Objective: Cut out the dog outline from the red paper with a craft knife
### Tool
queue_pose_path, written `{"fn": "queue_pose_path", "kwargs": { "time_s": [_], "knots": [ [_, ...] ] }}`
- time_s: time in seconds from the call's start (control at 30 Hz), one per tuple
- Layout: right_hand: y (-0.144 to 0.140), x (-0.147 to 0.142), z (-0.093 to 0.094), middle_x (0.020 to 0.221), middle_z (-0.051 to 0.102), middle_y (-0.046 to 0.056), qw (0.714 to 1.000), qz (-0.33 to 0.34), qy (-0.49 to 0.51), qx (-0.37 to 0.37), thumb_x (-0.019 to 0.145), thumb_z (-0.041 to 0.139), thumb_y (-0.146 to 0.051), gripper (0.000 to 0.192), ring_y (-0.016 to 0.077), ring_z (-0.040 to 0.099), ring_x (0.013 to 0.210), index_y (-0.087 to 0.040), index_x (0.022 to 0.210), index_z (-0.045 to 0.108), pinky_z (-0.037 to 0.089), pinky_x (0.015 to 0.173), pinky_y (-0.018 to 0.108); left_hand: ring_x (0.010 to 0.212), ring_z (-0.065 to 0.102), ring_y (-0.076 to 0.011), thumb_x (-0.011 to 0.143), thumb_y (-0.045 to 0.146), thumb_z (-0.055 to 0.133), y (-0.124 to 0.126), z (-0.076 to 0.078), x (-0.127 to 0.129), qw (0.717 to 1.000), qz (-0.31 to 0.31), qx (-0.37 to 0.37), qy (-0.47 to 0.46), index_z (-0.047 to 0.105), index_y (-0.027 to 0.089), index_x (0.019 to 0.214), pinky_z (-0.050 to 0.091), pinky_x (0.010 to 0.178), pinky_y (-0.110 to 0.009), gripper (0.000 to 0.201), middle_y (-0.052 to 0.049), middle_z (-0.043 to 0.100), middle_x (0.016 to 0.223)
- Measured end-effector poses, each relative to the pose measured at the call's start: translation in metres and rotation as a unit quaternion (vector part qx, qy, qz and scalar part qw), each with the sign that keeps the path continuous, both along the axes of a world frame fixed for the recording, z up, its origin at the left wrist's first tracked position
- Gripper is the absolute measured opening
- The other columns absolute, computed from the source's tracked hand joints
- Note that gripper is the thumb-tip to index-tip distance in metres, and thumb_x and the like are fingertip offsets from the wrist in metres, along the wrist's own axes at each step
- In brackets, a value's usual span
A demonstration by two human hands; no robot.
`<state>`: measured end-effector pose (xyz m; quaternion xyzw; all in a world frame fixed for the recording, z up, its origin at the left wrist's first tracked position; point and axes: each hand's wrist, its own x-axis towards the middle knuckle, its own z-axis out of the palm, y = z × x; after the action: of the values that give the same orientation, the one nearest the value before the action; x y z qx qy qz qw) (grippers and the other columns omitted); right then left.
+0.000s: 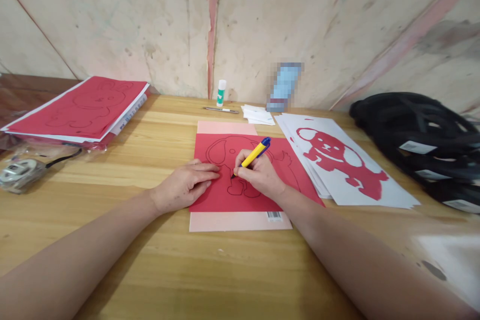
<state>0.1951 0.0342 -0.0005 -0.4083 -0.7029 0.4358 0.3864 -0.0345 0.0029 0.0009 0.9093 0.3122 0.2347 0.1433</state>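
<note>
— The bench was a pale, varnished wooden tabletop (157, 240) pushed against a stained, streaky plaster wall (150, 20). What lay in the middle of it?

— A red paper sheet with a black outline of a dog drawn on it (225, 195), resting on a pale pink backing pad (240, 221), both square to the person and close in front of them. The left hand (183, 185) lay flat on the sheet's left edge, fingers together and pressed down, which looked to be what kept the paper from sliding under the tool.

— And the right hand (258, 175)?

— It pinched a yellow pen-shaped tool with a blue cap (255, 154) between thumb and forefingers, the other fingers curled and the heel of the hand resting on the paper (a steadying rest, I judged). The dark tip touched the drawn line near the dog's front leg.

— Which way did it point?

— Its long axis ran on a slant: tip down and to the left, toward the person, blue cap up and to the right, away from them.

— Anything else about?

— To the right, a fanned stack of white sheets topped by a finished red dog cut-out (337, 160); further right, a black helmet (420, 135). At the wall stood a small white glue stick with a green band (221, 92), and far left a second red outlined sheet on a stack of books (82, 107).
</note>
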Motion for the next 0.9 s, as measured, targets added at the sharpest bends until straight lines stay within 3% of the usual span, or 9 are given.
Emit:
{"fn": "queue_pose_path", "kwargs": {
  "time_s": [0.9],
  "knots": [
    [-0.0012,0.0012,0.0022,0.058,0.051,-0.003,0.999,0.041,-0.007,-0.008,0.061,0.055,-0.017,0.004,0.0103,0.045,0.055,-0.019,0.059,0.052,0.036,0.054,0.025,0.112,0.059,-0.0211,0.091,0.015,0.043,0.0001,-0.0014,-0.0002,1.000,0.005,-0.004,0.005,0.063,0.020,0.117,0.044,0.100,-0.042,0.033,-0.008,0.063,0.123]
  ]
}}
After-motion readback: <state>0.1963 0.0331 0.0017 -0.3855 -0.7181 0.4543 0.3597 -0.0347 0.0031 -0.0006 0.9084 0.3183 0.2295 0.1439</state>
